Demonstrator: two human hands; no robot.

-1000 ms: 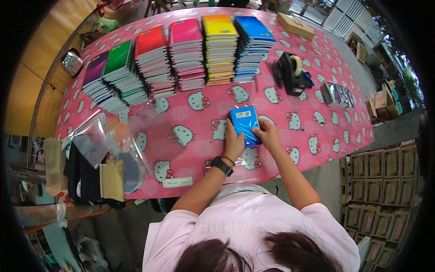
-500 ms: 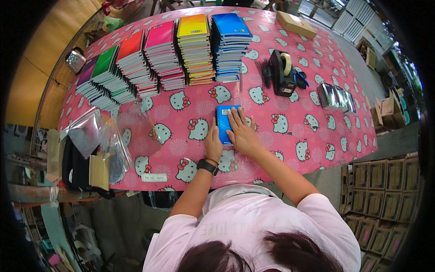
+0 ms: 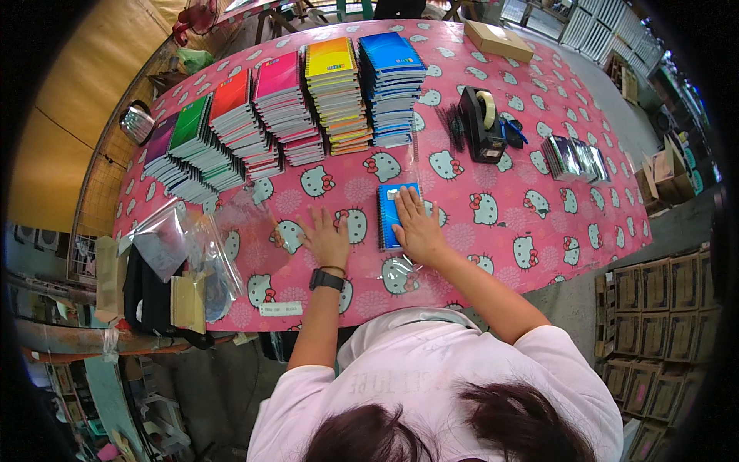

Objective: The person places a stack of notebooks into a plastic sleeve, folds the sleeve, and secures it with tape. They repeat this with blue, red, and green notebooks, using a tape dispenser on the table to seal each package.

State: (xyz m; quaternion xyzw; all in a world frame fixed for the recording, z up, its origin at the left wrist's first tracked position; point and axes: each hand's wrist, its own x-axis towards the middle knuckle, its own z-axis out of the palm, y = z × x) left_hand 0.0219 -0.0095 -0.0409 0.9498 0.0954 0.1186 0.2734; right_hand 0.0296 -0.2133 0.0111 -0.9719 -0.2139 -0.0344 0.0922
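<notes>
A small blue spiral notebook (image 3: pixel 389 223) lies on the pink cat-patterned tablecloth, its wire binding on the left side. My right hand (image 3: pixel 419 231) rests flat across it, fingers stretched out. To its left, my left hand (image 3: pixel 326 240) is spread over the tablecloth with nothing in it. Near that hand's fingertips is a clear plastic sheet (image 3: pixel 258 223). More clear plastic bags (image 3: pixel 219 273) lie farther left, partly over a black bag (image 3: pixel 142 289). Clear film also shows at the near edge of the blue notebook.
Tall notebook stacks in purple, green, red, pink (image 3: pixel 279 75), yellow (image 3: pixel 329 58) and blue (image 3: pixel 391 52) line the far side. On the right stand a black tape dispenser (image 3: pixel 483 131), wrapped notebook bundles (image 3: pixel 573 159) and a brown box (image 3: pixel 499 41). Cartons (image 3: pixel 658 289) are stacked beyond the table edge.
My left hand has left the notebook's side and moved left, its fingers spreading toward the plastic. My right hand stays on the notebook. The whole view has shifted slightly.
</notes>
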